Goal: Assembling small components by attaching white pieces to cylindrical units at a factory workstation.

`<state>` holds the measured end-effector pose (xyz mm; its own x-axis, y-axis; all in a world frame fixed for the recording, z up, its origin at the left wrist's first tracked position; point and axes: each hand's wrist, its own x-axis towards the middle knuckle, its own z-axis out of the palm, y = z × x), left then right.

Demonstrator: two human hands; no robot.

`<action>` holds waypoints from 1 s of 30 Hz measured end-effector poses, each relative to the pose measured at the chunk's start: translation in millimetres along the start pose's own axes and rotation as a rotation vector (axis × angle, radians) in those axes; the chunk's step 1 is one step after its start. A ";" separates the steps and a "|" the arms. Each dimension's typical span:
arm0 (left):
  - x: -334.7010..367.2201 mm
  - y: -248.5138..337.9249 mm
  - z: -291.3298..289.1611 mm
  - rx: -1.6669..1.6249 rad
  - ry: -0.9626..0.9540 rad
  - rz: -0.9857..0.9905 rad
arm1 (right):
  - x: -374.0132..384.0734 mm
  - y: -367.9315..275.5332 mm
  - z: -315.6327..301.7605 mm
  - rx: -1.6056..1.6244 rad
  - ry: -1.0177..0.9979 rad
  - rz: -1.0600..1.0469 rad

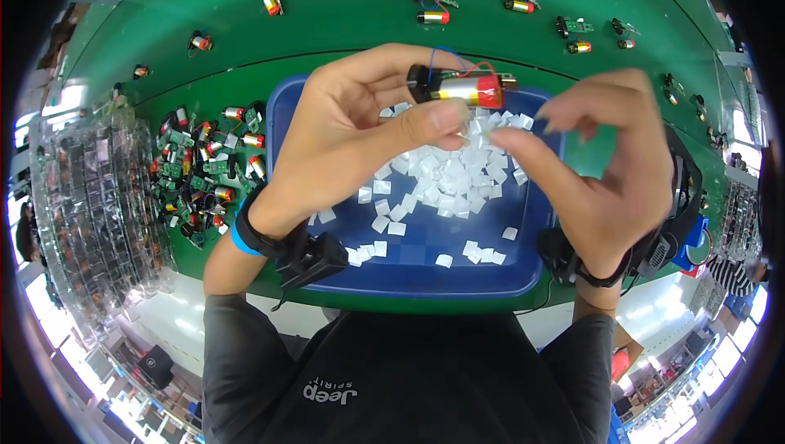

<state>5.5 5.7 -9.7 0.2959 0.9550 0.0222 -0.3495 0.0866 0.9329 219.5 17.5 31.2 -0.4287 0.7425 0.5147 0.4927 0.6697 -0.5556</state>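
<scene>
My left hand (343, 129) grips a cylindrical battery (468, 91) between thumb and fingers over the blue tray (282, 133). The battery is wrapped in silver, gold and red; a black cap sits at its left end, a circuit board runs along its far side, and thin red and blue wires loop above. To its right, my right hand (613, 178) is slightly blurred, its thumb and fingers spread apart, with nothing visibly held. Beneath both hands, many small white square pads (458, 178) lie loose in the tray, heaped toward the middle.
Left of the tray lies a pile of batteries with circuit boards (208, 154). Beyond it stand stacked clear plastic trays (94, 215). More battery assemblies (433, 16) are spaced along the far part of the green table (352, 15). A black device (683, 178) sits at the right.
</scene>
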 end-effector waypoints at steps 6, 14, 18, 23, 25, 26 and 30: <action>-0.2 -6.0 -5.9 0.165 -0.070 0.163 | -5.3 -4.7 15.2 0.324 -0.105 0.323; -1.2 -5.6 -1.8 0.493 0.030 0.421 | -12.2 -2.0 25.0 0.424 -0.027 0.271; -1.1 -2.9 3.2 0.684 0.101 0.535 | -10.9 -7.6 25.8 0.551 -0.057 0.390; -0.1 5.3 10.3 0.885 0.172 0.503 | -8.1 -2.6 30.9 0.566 -0.087 0.463; 0.7 6.4 9.8 0.911 0.191 0.473 | -6.0 -1.9 28.7 0.582 -0.138 0.543; 1.7 6.9 9.4 0.924 0.200 0.458 | -5.8 0.8 28.8 0.583 -0.135 0.539; 17.5 23.5 -1.7 1.073 0.096 0.189 | -9.2 18.2 26.2 0.405 -0.269 0.366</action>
<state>0.9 25.0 11.9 0.2325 0.9489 0.2134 0.5881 -0.3120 0.7462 212.6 23.3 -0.8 -0.4878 0.8683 0.0896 0.3400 0.2836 -0.8966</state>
